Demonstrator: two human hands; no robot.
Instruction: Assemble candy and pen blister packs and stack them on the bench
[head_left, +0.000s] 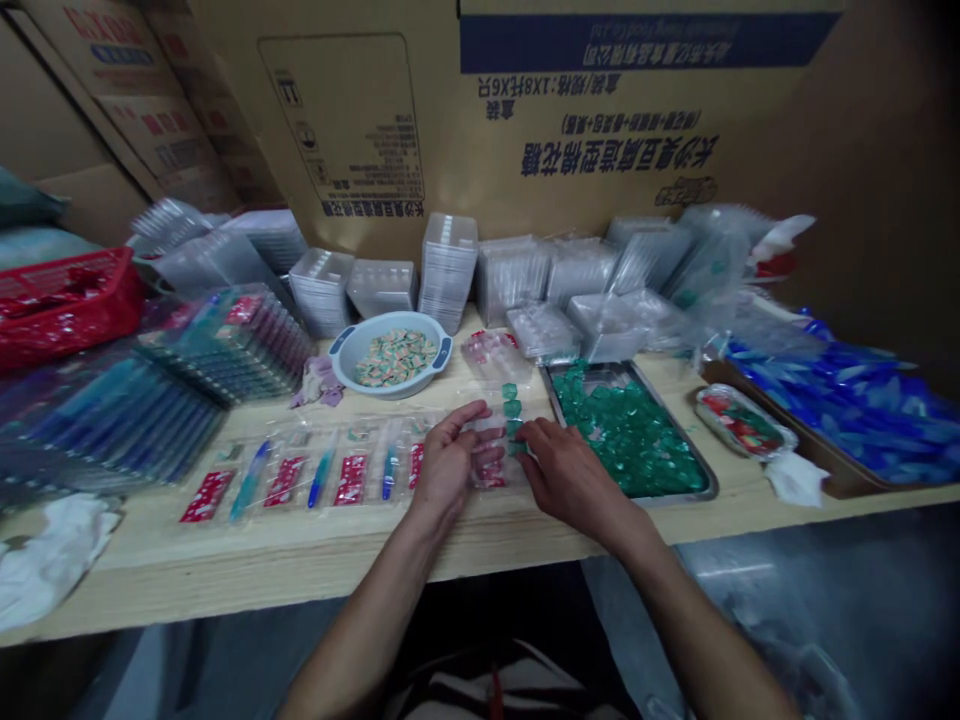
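Between my hands is a clear plastic tray [491, 402] with green translucent pieces [511, 408] along its right side and a red packet [491, 474] at its near end. My left hand [442, 465] grips the tray's left side, thumb apart from the fingers, which seem to show through the plastic. Over the tray's right edge, my right hand [566, 470] has its fingers bent together at a green piece; the fingertips are partly hidden. A row of clear trays [311, 480] with red packets and blue sticks lies to the left.
A metal tray [709, 480] of green pieces stands right of my hands. Behind is a light-blue bowl [345, 365] of small flat pieces. Stacked clear trays [450, 265] line a large carton [442, 130]. Blue sticks [862, 400] fill a box at the right; filled packs [127, 410] are piled left.
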